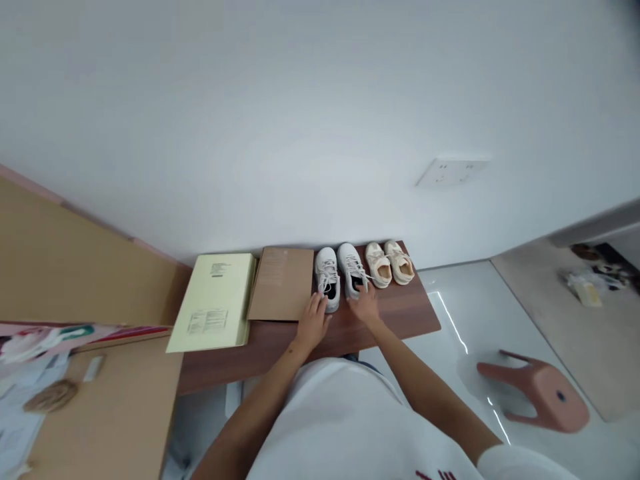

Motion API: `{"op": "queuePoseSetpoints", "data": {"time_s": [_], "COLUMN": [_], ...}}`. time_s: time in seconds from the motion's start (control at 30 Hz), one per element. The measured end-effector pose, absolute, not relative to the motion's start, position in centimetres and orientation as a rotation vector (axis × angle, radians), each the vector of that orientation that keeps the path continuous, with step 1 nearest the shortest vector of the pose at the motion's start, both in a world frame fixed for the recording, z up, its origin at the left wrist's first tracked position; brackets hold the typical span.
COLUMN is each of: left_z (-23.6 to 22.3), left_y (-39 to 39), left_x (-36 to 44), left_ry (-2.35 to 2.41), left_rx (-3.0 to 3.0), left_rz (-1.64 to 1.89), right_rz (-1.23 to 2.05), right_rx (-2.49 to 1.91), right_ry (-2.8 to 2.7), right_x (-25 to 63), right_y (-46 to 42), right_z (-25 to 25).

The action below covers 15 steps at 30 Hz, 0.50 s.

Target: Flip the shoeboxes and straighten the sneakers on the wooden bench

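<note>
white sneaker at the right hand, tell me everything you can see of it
The white sneaker has a pale upper, white laces with one end trailing to the right, and a dark insole in its opening. It stands upright on the wood-look tabletop, toe toward the wall, heel nearer the camera, beside its matching sneaker. The right hand touches its heel end; how firmly is unclear.

I can see both arms (420, 377) stretched out in front. The left hand (313, 320) and right hand (366, 307) are palm down, fingers (314, 304) a little bent.
</note>
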<state>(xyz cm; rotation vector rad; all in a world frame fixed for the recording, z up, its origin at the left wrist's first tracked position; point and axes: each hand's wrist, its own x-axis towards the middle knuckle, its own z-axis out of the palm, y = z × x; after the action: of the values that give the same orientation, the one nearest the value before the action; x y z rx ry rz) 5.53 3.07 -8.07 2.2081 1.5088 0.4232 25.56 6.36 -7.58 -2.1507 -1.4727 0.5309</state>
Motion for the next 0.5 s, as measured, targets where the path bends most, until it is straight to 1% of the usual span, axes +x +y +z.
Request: {"op": "queuePoseSetpoints", "data": {"time_s": [0.1, 0.2, 0.27, 0.33, 0.43, 0.5], "left_z": [-8.5, -8.5, -8.4, -8.5, -9.1, -9.8], "left_y": [4.6, 6.1, 6.4, 6.0, 4.6, 3.8], "left_x": [10.7, 12.8, 12.5, 11.8, 11.7, 12.2], "left_ry": [1.801, 1.919, 1.873, 1.774, 1.568, 1.473], "left_rx": [1.837, 1.502, 1.383, 1.227, 0.775, 0.482], "left_rz": [0.503, 0.597, 0.731, 0.853, 0.975, 0.999], "right_rz": [0.749, 0.861, 1.010, 1.227, 1.471, 1.544], "right_rx": [-2.177, -2.073, -1.948, -1.792, -1.612, -1.616], "right_ry": [-1.521, -1.441, -1.312, -1.076, -0.685, -0.542], "right_x": [27.8, 30.1, 31.9, 33.5, 34.8, 35.0], "right_y": [7.3, 7.9, 7.9, 7.4, 6.6, 6.4], "right_z": [-8.1, -8.2, -8.4, -8.9, -10.1, -10.9]}}
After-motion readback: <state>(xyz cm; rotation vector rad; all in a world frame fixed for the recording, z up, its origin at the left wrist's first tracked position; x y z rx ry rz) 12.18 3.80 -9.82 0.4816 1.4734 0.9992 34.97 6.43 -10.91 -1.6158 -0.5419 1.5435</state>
